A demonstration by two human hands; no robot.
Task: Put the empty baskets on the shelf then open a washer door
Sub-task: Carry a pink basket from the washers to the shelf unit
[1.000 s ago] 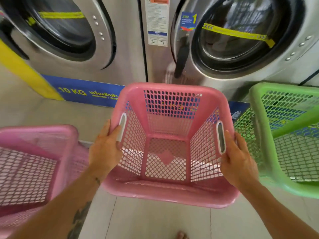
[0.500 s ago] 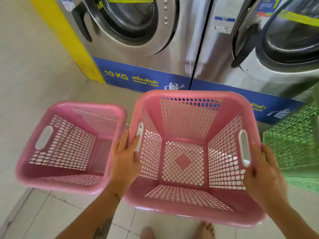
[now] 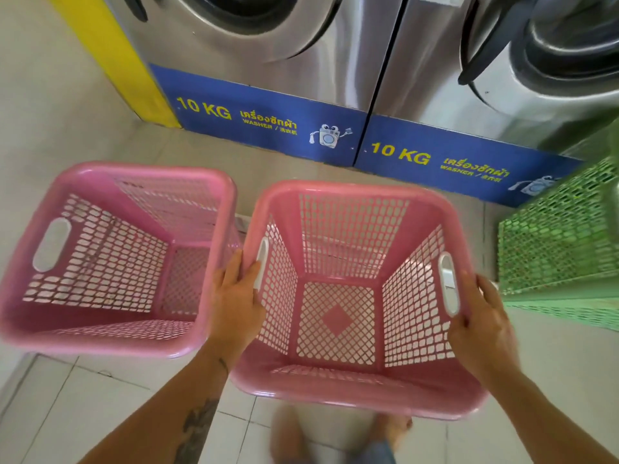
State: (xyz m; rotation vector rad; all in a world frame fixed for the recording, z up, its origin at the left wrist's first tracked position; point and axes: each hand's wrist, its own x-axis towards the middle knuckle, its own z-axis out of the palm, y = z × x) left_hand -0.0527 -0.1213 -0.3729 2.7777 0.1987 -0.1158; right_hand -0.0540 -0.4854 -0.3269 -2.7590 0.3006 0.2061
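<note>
Below the head camera, a pink basket (image 3: pixel 355 296) is held by both side rims, clear of the tiled floor (image 3: pixel 100 413), with its mesh bottom empty. The left hand (image 3: pixel 236 299) clasps the left rim beside the white handle slot, fingers curled over the edge and thumb lying along the outside. The right hand (image 3: pixel 482 323) grips the right rim in the same way, fingers wrapped round the outer wall next to the other slot.

Just beside the held basket, on the person's left, stands a second pink basket (image 3: pixel 110 259), also empty; its near corner is touching or almost touching the left hand, and I cannot tell which. On the right a green basket (image 3: pixel 562 242) sits near the right hand, cut off by the picture's edge.

Ahead, two steel washers stand side by side: the left washer (image 3: pixel 268 45) and the right washer (image 3: pixel 485 61), each with a blue "10 KG" panel (image 3: pixel 261 118) along its base. Both round doors look closed, though only their lower halves show. A yellow post (image 3: pixel 114 58) flanks the left washer. Bare feet (image 3: pixel 392 430), blurred, show under the held basket. No shelf appears in this view.
</note>
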